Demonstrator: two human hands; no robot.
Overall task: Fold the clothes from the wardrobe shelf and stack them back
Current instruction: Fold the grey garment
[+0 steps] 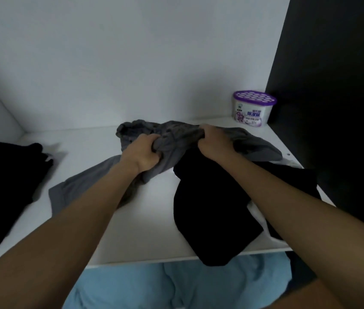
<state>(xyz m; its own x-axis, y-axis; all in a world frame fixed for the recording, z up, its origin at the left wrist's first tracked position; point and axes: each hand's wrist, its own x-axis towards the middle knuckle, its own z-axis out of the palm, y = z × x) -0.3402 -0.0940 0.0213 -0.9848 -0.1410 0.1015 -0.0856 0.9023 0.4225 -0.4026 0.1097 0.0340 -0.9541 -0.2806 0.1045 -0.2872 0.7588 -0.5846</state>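
Observation:
A crumpled grey garment (176, 134) lies across the middle of the white wardrobe shelf (87, 148). My left hand (143, 152) grips a bunch of its fabric, fingers curled tight. My right hand (210, 141) grips another bunch of the same grey cloth a little to the right. One grey sleeve trails toward the shelf's front left. A black garment (210, 208) lies unfolded under my right forearm and hangs over the shelf's front edge. Some white cloth (259, 215) peeks out beneath it.
A dark pile of clothes (5, 188) sits at the shelf's left end. A white tub with a purple lid (253, 108) stands at the back right corner. A black wall (332, 108) bounds the right side. Light blue fabric (176, 286) shows below the shelf.

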